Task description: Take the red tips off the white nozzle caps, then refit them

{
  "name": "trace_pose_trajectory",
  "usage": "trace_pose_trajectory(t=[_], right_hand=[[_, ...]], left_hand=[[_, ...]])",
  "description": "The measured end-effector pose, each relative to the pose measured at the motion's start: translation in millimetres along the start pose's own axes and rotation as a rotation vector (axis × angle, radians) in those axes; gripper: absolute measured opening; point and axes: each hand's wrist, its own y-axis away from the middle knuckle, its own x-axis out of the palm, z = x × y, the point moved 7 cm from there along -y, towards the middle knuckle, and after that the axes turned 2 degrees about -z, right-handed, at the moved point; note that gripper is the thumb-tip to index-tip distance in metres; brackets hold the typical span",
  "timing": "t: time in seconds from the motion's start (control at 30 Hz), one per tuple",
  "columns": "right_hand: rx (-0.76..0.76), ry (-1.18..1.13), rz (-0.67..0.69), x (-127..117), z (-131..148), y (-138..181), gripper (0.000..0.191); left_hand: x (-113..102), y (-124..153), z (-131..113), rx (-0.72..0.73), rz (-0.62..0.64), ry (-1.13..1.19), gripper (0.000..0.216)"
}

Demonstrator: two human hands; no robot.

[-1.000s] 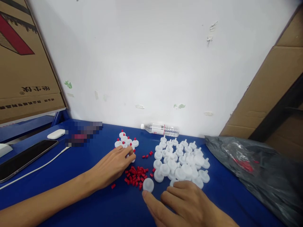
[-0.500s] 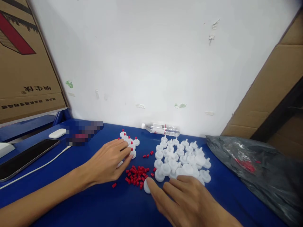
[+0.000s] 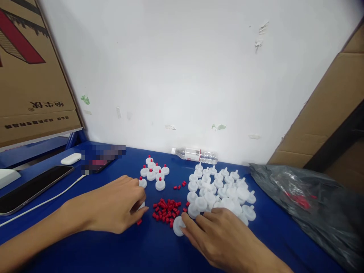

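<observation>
A: The single white cap (image 3: 178, 226) lies on the blue tabletop (image 3: 119, 254), at the near edge of the red plugs (image 3: 166, 209). Your right hand (image 3: 224, 239) is spread open and flat, its forefinger tip touching the cap's rim, with nothing gripped.

B: Your left hand (image 3: 113, 206) is curled beside the same pile. A sliver of a white piece (image 3: 141, 206) shows at its fingertips, but I cannot tell whether you grip it or only cover it.

A: I'd judge you're at the pick-up of that cap. A clean lift calls for thumb and forefinger closing on the rim without scattering the plugs.

B: Since a second ago your left hand has drawn back toward you from the red-tipped caps (image 3: 155, 172). Your right fingers, then just short of the cap, have reached it. The heap of plain caps (image 3: 222, 189) lies just to the right, and the water bottle (image 3: 196, 154) lies beyond it by the wall.
</observation>
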Motion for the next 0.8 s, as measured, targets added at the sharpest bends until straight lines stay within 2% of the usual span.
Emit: trace_pose_trajectory(t=[0.13, 0.33, 0.43, 0.53, 0.67, 0.8], right_hand=[[0.015, 0.01, -0.022, -3, -1, -1, 0.022], [0.033, 0.023, 0.033, 2, 1, 0, 0.043], [0.071, 0.021, 0.043, 4, 0, 0, 0.05], [0.082, -0.001, 0.1, 10, 1, 1, 0.058], [0.067, -0.009, 0.158, 17, 4, 2, 0.053], [0.086, -0.028, 0.185, 20, 3, 2, 0.038]], left_hand=[[3, -3, 4, -0.007, -0.04, -0.09, 0.034], [0, -7, 5, -0.02, -0.047, -0.076, 0.033], [0, -7, 3, -0.029, 0.058, 0.03, 0.034], [9, -4, 0, -0.023, 0.198, 0.136, 0.033], [22, 0, -7, 0.019, 0.251, 0.197, 0.029], [24, -2, -12, 0.051, 0.208, 0.264, 0.025]])
